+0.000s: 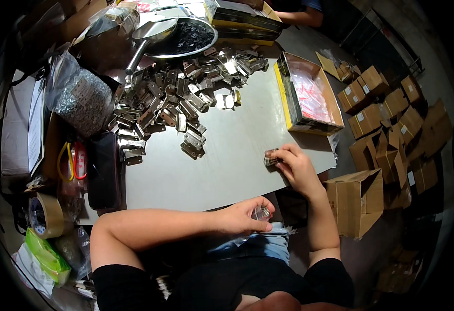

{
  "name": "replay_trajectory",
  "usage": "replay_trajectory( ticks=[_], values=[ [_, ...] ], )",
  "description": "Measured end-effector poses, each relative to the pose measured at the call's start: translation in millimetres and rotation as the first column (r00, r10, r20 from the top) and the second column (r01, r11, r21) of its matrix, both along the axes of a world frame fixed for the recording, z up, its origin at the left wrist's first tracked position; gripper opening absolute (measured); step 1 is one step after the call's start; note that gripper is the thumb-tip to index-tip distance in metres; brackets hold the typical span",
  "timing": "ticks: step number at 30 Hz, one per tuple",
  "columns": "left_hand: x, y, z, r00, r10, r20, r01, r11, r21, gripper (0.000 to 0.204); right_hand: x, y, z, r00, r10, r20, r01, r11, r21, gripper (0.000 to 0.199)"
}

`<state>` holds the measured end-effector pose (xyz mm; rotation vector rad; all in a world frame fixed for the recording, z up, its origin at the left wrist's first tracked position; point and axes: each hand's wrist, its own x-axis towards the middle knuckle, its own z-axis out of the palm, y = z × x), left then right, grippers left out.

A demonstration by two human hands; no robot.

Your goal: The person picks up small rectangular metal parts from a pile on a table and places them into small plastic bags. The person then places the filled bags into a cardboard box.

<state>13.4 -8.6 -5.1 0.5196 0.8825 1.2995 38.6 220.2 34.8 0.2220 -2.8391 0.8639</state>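
My right hand (298, 170) is over the right front part of the grey table (237, 150), its fingers pinched round a small metal bracket (271, 158) with a dull, shiny body. Lower and to the left, my left hand (248, 215) curls round a clear plastic bag (261, 212) just off the table's front edge, above my lap. What lies inside that bag is too unclear to name. Across the far left half of the table spreads a heap of similar metal brackets (177, 103) with screw holes, several of them loose at its edges.
An open box (336, 122) of clear bags with red lines stands at the right. Behind the heap are a metal bowl (214, 44) of black parts and a scoop (157, 30). A bag of screws (84, 98) and a black case (104, 171) flank the left. Cartons (351, 202) crowd the floor. Another person's arm (299, 18) shows at the back.
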Motion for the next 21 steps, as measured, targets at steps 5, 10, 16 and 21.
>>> replay_trajectory(
  ticks=[5,10,16,21],
  values=[
    [2.7,-0.3,-2.5,0.995,0.068,0.078,-0.065,0.997,-0.038,0.044,18.3,-10.5,-11.7,0.992,0.083,-0.098,-0.093,0.991,-0.099,0.027],
    [3.1,-0.4,-2.8,0.996,0.055,0.074,-0.053,0.998,-0.034,0.044,21.2,-5.8,-0.8,0.994,-0.005,0.109,0.022,0.988,-0.155,0.024],
    [3.3,0.3,-5.8,0.995,0.055,0.085,-0.052,0.998,-0.030,0.045,19.3,5.6,14.3,0.973,0.028,0.228,0.027,0.972,-0.232,0.020],
    [2.9,0.4,-5.7,0.996,0.037,0.080,-0.035,0.999,-0.024,0.045,18.8,20.0,10.2,0.995,0.029,0.100,-0.018,0.994,-0.103,0.013]
  ],
)
